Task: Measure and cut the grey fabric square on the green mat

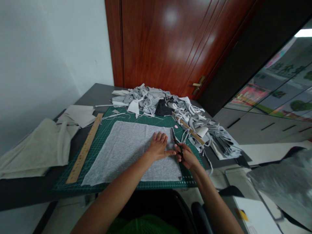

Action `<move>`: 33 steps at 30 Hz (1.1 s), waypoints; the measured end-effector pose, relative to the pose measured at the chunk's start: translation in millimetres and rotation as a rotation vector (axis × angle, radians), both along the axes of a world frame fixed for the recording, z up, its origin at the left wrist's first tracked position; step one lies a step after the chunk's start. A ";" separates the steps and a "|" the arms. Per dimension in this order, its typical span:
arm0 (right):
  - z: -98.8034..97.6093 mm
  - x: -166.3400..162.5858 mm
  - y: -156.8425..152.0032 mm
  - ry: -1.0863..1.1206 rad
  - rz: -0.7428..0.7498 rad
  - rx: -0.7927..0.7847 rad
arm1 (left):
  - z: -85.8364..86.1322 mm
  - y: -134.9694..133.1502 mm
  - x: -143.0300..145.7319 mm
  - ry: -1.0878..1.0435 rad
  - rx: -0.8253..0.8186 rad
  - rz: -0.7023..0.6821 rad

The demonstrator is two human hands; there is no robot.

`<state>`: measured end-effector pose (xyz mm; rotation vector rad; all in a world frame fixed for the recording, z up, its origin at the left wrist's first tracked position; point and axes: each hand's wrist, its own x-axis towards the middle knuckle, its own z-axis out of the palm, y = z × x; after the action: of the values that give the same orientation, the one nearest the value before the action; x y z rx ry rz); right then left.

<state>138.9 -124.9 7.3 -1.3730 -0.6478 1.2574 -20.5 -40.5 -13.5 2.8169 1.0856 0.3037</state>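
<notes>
A grey piece of fabric (126,146) lies flat on a green cutting mat (98,139). Pressed on the fabric near its right side is my left hand (159,146), fingers stretched forward and thumb out toward the right. My right hand (186,156) grips a pair of scissors (174,136) with black handles, their blades pointing away from me along the fabric's right edge. My left thumb reaches close to the scissors' handles. Whether the blades are apart cannot be made out.
A wooden ruler (84,149) lies along the mat's left side. Folded cream cloth (41,146) rests at the table's left. Heaped grey and white fabric scraps (146,99) cover the back, with another wooden ruler (190,130) among those at right. A door (161,45) stands behind.
</notes>
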 end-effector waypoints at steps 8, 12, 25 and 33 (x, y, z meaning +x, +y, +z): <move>-3.4 6.5 5.4 0.018 0.018 -0.041 | 1.1 -0.5 -0.4 0.009 -0.018 -0.008; -2.2 8.0 7.4 0.030 0.032 -0.024 | -0.2 0.0 -0.5 0.007 -0.007 -0.008; -0.9 9.3 6.9 0.024 0.030 -0.003 | 0.7 0.7 -1.2 -0.007 -0.019 -0.009; 6.4 19.0 -53.6 0.022 0.096 -0.032 | 6.6 0.1 -3.3 -0.032 -0.014 -0.022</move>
<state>158.0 -178.5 13.7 -1.3656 -0.6876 1.3623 -23.9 -40.4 -6.9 2.7993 1.0457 0.3369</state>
